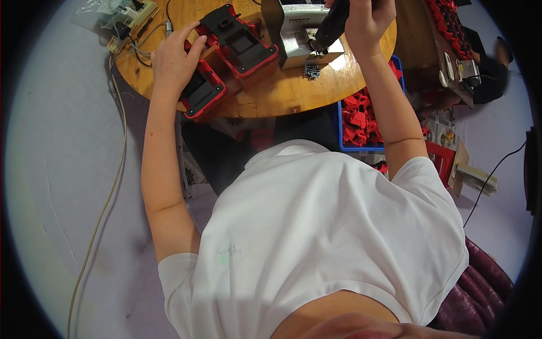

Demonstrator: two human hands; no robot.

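My right hand [370,25] is closed around a black powered screwdriver [334,25], cut off at the top edge. Its tip points down at the front of a silver screw feeder [299,28]. Loose small screws [311,71] lie in a pile before the feeder. At the left of the round wooden table, my left hand [176,59] rests palm down, thumb and index finger apart, against red-and-black plastic housings. The larger housing [243,45] sits to the right of its fingertips. A second housing [206,90] lies below the thumb, partly covered by the hand.
A blue crate [340,130] of red plastic parts stands under the table's right edge. A power strip [132,25] with cables lies at the far left; one cable [110,186] hangs down to the floor. Another table [423,42] with red parts stands at right, a person beside it.
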